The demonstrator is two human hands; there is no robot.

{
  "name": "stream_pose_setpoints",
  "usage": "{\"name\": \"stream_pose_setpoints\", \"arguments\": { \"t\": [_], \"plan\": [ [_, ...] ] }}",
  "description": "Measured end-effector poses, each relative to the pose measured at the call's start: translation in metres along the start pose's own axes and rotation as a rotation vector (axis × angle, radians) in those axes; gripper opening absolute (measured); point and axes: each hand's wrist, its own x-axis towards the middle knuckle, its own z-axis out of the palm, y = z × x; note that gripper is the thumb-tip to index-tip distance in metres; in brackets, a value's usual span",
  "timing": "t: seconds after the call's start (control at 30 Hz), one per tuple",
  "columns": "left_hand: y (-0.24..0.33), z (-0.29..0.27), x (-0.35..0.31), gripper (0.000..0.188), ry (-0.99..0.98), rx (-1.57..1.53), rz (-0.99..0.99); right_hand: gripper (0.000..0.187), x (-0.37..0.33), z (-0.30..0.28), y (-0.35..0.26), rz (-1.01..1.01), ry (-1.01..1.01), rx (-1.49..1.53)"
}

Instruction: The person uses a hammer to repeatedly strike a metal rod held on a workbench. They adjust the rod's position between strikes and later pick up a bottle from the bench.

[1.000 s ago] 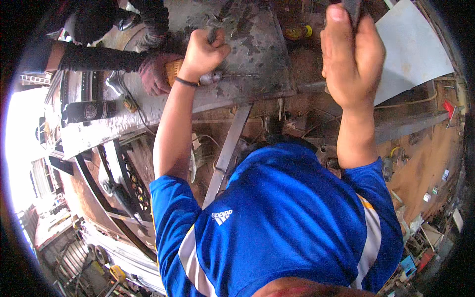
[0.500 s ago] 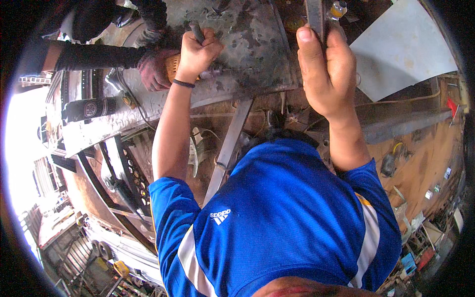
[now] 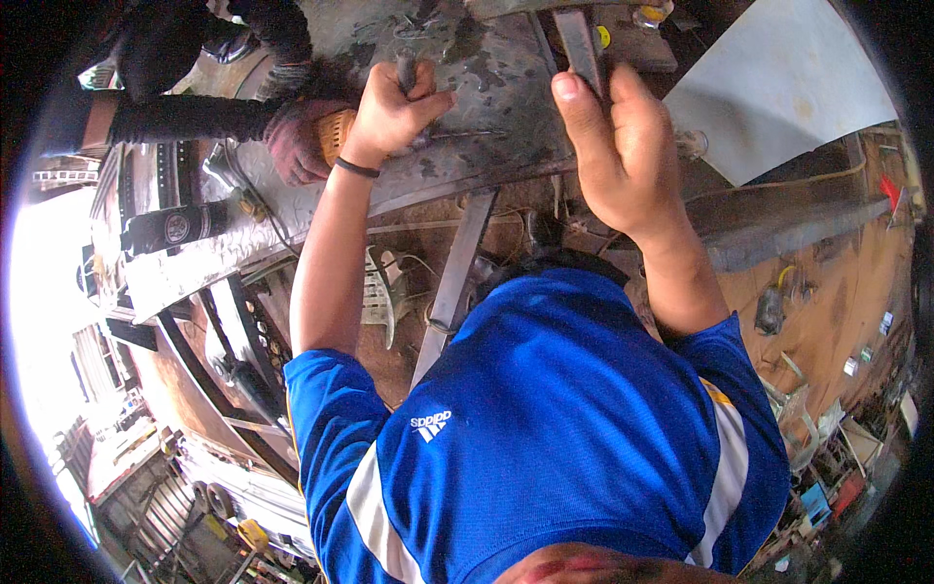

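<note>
At the left end of the metal sheet (image 3: pixel 467 107), a black item with a round pale emblem (image 3: pixel 173 230) is lying near the near edge. To its right, a cable (image 3: pixel 272 219) is running toward that edge. A co-worker's gloved hand (image 3: pixel 295 141) is gripping an orange power tool (image 3: pixel 336 134) above the sheet. Beside this, the person's left hand (image 3: pixel 397 115) is closing in a fist around a dark rod (image 3: pixel 406 70), which is projecting above the fist over the sheet's middle; its lower end is hidden. The right hand (image 3: pixel 628 161) is grasping the flat, dark handle of a hammer-like tool (image 3: pixel 581 51), tilted near the sheet's right edge. Beyond that edge, a pale panel (image 3: pixel 778 92) is lying.
</note>
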Motion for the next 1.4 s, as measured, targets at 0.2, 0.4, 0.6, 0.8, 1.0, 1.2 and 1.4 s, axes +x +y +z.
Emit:
{"name": "stream_pose_setpoints", "arguments": {
  "t": [0.2,0.4,0.6,0.8,1.0,1.2,1.4],
  "plan": [
    [0.002,0.006,-0.009,0.047,0.059,0.136,0.080,0.031,-0.006,0.005,0.000,0.103,-0.075,-0.023],
    [-0.001,0.010,-0.010,0.040,0.018,0.230,0.245,0.018,-0.005,-0.001,-0.032,-0.043,-0.052,-0.002],
    [0.005,0.014,-0.009,0.030,0.033,0.240,0.151,0.030,-0.007,0.007,-0.031,0.313,-0.410,-0.172],
    [-0.006,0.011,-0.012,0.034,0.013,0.247,0.139,0.027,-0.010,0.004,-0.031,0.125,-0.197,-0.189],
    [-0.011,0.011,-0.010,0.026,0.038,0.241,0.148,0.023,0.000,0.010,-0.028,-0.028,-0.005,-0.154],
    [-0.008,0.015,-0.012,0.026,0.039,0.206,0.148,0.031,-0.002,0.022,-0.027,0.115,-0.214,-0.223],
    [-0.006,0.014,-0.005,0.029,0.050,0.220,0.110,0.032,-0.004,0.026,-0.015,0.219,-0.380,-0.204]
  ]
}}
